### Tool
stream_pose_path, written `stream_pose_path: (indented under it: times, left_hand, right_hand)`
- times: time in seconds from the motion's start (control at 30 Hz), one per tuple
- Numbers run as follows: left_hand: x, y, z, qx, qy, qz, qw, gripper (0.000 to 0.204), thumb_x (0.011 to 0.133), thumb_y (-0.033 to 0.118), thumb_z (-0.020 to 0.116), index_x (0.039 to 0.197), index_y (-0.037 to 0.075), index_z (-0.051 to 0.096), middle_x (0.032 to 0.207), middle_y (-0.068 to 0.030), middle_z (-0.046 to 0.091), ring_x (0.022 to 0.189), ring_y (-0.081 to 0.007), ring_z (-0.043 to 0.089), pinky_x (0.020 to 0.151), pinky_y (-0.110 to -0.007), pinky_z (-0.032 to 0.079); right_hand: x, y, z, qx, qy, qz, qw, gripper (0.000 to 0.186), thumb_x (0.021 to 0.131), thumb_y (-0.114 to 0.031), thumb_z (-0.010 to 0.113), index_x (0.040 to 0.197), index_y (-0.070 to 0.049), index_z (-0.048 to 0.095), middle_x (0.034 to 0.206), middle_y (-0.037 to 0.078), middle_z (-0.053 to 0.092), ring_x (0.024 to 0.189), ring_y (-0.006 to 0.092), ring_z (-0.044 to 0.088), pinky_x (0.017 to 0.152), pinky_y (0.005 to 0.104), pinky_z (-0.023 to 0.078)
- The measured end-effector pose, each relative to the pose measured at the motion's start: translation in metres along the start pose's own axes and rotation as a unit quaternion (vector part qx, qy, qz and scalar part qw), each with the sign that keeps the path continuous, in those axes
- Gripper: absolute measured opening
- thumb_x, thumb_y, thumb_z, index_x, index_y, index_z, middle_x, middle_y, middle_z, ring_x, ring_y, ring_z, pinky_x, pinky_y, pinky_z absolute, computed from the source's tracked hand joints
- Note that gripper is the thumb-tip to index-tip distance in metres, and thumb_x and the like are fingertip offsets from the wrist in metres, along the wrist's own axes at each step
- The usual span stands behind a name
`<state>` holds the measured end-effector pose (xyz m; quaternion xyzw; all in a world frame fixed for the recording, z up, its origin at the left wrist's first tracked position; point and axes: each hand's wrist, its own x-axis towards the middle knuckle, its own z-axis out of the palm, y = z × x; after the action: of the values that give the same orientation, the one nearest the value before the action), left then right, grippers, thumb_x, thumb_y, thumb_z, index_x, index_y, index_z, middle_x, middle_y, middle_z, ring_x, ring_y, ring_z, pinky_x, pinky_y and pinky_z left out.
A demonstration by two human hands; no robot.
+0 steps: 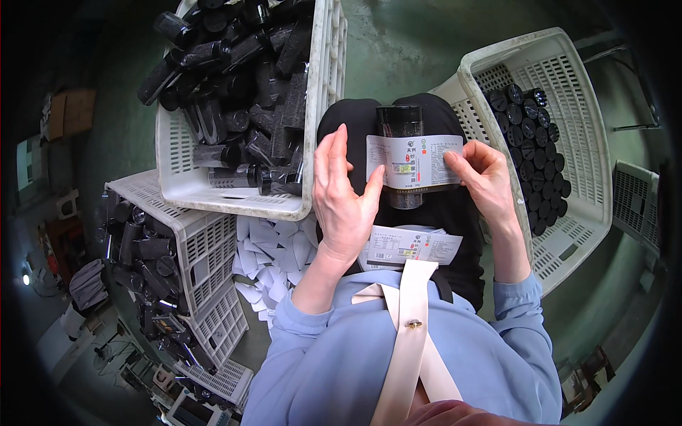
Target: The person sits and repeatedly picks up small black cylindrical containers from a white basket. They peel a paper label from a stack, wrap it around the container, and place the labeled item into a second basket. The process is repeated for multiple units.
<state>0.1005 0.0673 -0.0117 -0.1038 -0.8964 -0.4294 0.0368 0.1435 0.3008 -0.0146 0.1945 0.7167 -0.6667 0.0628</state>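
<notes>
Over the lap, left hand (342, 195) and right hand (483, 177) pinch a label (412, 162) across a black jar (400, 122); full crate (312, 106) at 11 o'clock.

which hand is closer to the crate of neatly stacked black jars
Right. The right hand pinches the label's end beside the crate of stacked jars; the left hand is across the lap, by the other crate.

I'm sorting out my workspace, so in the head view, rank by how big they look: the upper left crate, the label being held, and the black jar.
1. Upper left crate
2. Label
3. Black jar, partly hidden by the label, so unsure.
</notes>
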Motion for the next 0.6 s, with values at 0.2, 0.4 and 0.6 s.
stream_pose_path:
  times: [0.2, 0.4, 0.6]
  left_hand:
    - [-0.007, 0.016, 0.015, -0.128, -0.059, -0.047, 0.989, 0.032, 0.093, 0.007, 0.070, 0.118, -0.011, 0.066, 0.102, -0.0235, 0.073, 0.088, -0.0332, 0.074, 0.078, -0.039, 0.059]
    - [-0.006, 0.023, 0.036, -0.223, -0.127, -0.087, 0.963, 0.053, 0.094, 0.020, 0.074, 0.130, -0.013, 0.054, 0.102, -0.0237, 0.072, 0.091, -0.0253, 0.075, 0.080, -0.035, 0.060]
    - [-0.009, 0.025, 0.030, -0.532, -0.216, -0.234, 0.785, 0.072, 0.089, 0.024, 0.079, 0.142, -0.008, 0.042, 0.126, -0.0156, 0.065, 0.109, -0.0221, 0.069, 0.096, -0.034, 0.055]
  right_hand:
    - [-0.001, 0.005, -0.010, 0.009, 0.006, 0.010, 1.000, 0.025, 0.094, -0.024, 0.077, 0.081, -0.007, 0.065, 0.073, -0.006, 0.063, 0.065, 0.0000, 0.052, 0.056, 0.0187, 0.039]
    - [-0.001, 0.005, -0.015, 0.044, 0.002, 0.014, 0.999, 0.022, 0.092, -0.019, 0.079, 0.081, -0.005, 0.067, 0.075, -0.005, 0.065, 0.066, 0.0012, 0.054, 0.058, 0.0198, 0.041]
    - [-0.003, -0.006, -0.011, 0.184, -0.074, 0.055, 0.979, 0.021, 0.088, -0.012, 0.081, 0.075, -0.005, 0.065, 0.074, -0.006, 0.064, 0.069, 0.0022, 0.057, 0.065, 0.0200, 0.046]
